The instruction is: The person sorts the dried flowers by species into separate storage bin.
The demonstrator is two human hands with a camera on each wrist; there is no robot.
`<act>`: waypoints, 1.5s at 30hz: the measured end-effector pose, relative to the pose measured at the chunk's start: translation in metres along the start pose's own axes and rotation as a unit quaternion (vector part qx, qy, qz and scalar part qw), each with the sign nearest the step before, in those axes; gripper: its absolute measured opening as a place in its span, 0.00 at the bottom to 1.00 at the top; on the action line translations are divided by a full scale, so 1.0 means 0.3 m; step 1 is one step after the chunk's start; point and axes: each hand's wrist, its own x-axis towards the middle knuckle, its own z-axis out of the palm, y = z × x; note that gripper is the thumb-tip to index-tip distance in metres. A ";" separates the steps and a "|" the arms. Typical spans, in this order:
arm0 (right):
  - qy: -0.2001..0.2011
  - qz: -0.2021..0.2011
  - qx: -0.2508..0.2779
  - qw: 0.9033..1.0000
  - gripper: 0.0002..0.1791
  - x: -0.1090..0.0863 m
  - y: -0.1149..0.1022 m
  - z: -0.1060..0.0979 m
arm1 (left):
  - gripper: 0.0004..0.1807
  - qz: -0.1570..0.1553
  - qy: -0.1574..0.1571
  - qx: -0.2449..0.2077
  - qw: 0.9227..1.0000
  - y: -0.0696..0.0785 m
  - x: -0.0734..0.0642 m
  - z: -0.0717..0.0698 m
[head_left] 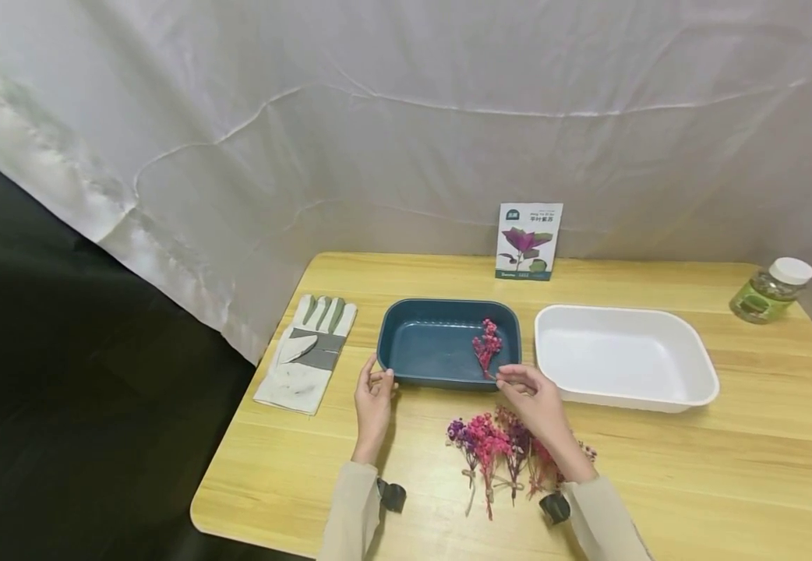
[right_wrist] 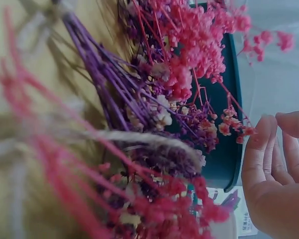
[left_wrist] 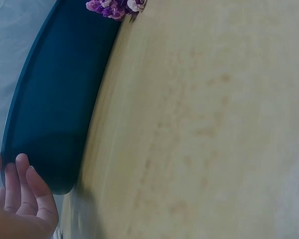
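In the head view, my left hand (head_left: 375, 405) grips the near left corner of a dark teal tray (head_left: 420, 343). The left wrist view shows the curled fingers (left_wrist: 27, 186) against the tray's outer wall and the thumb at its rim. A small bunch of pink dried flowers (head_left: 488, 343) leans inside the tray on the right, its stems reaching the near rim. There my right hand (head_left: 535, 401) pinches the stem end between thumb and fingertips. Below that hand, several tied bunches of pink and purple dried flowers (head_left: 488, 440) lie on the table, partly hidden by the forearm.
A white tray (head_left: 623, 354) stands right of the teal one. On the left lies a white and grey work glove (head_left: 308, 354). A seed packet (head_left: 528, 241) stands at the back, against the curtain, and a lidded jar (head_left: 771, 292) is at the far right of the wooden table (head_left: 764, 452).
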 end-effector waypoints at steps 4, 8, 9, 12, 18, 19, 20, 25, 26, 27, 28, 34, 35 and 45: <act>0.004 -0.010 0.007 1.000 0.16 -0.041 -0.003 -0.015 | 0.29 0.001 -0.001 0.001 1.000 -0.004 0.003 0.001; 0.006 -0.014 0.020 1.000 0.15 -0.081 -0.006 -0.025 | 0.29 -0.004 0.002 -0.008 1.000 -0.001 0.004 0.002; 0.008 -0.012 0.021 1.000 0.15 -0.091 -0.007 -0.026 | 0.29 -0.005 0.002 -0.011 1.000 -0.001 0.004 0.003; 0.016 0.008 0.024 1.000 0.15 -0.123 -0.010 -0.028 | 0.29 -0.009 0.005 -0.015 1.000 0.001 0.003 0.004; 0.019 0.046 0.037 0.998 0.17 -0.190 -0.033 -0.034 | 0.29 -0.010 0.008 -0.016 1.000 0.001 0.001 0.005; 0.020 0.047 0.037 0.998 0.17 -0.201 -0.034 -0.034 | 0.29 -0.010 0.009 -0.016 1.000 0.002 0.000 0.006; 0.019 0.050 0.040 0.998 0.17 -0.213 -0.034 -0.034 | 0.29 -0.010 0.009 -0.017 1.000 0.002 0.001 0.006; 0.022 0.058 0.058 0.996 0.16 -0.269 -0.021 -0.024 | 0.29 -0.011 0.008 -0.020 1.000 0.005 0.002 0.007; 0.020 0.057 0.063 0.996 0.16 -0.280 -0.016 -0.020 | 0.29 -0.012 0.008 -0.021 1.000 0.004 0.003 0.007; 0.019 0.059 0.065 0.996 0.16 -0.292 -0.010 -0.015 | 0.29 -0.012 0.008 -0.023 1.000 0.004 0.003 0.007; 0.019 0.060 0.067 0.996 0.15 -0.304 -0.004 -0.010 | 0.29 -0.013 0.008 -0.024 1.000 0.004 0.003 0.007; 0.011 0.083 0.066 0.994 0.12 -0.370 0.032 0.013 | 0.30 -0.016 0.008 -0.028 0.999 -0.002 0.003 0.007; 0.010 0.089 0.066 0.994 0.12 -0.377 0.037 0.016 | 0.30 -0.016 0.008 -0.028 0.999 -0.002 0.003 0.007; -0.026 0.147 0.075 0.986 0.15 -0.398 0.080 0.047 | 0.29 -0.019 0.007 -0.029 0.999 0.001 0.004 0.005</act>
